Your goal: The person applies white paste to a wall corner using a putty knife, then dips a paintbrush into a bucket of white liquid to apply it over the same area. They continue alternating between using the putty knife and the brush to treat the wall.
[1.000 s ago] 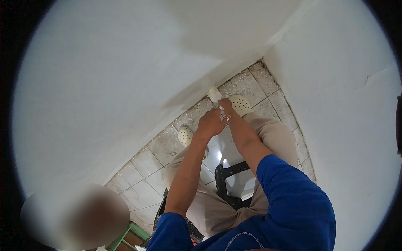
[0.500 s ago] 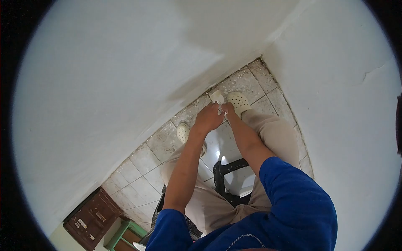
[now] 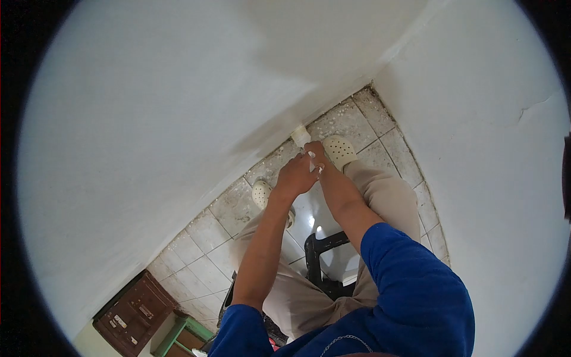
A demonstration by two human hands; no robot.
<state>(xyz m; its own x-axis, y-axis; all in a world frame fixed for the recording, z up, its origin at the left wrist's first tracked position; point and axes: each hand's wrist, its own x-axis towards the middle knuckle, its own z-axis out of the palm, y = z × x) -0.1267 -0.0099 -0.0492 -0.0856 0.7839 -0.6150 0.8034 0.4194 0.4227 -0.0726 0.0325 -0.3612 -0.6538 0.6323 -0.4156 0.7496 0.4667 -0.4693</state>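
Observation:
My left hand (image 3: 296, 175) and my right hand (image 3: 316, 154) meet low in front of me, beside the wall's foot. The fingers of my right hand are closed on a pale, cream-coloured piece (image 3: 301, 136) that reaches the wall base. My left hand has curled fingers touching my right hand. Small white patches show at the fingers of both hands; what my left hand holds is too small to make out.
A white wall (image 3: 148, 107) meets another wall (image 3: 488, 143) at a corner. Below are dirty floor tiles (image 3: 208, 232), my cream clogs (image 3: 340, 152), a black frame (image 3: 313, 256) between my legs, a brown cabinet (image 3: 134, 312) and a green wooden piece (image 3: 178, 336) at lower left.
The cream-coloured piece and my right hand have moved slightly left and up toward the wall. My left hand has shifted a little downward, and the view has moved slightly.

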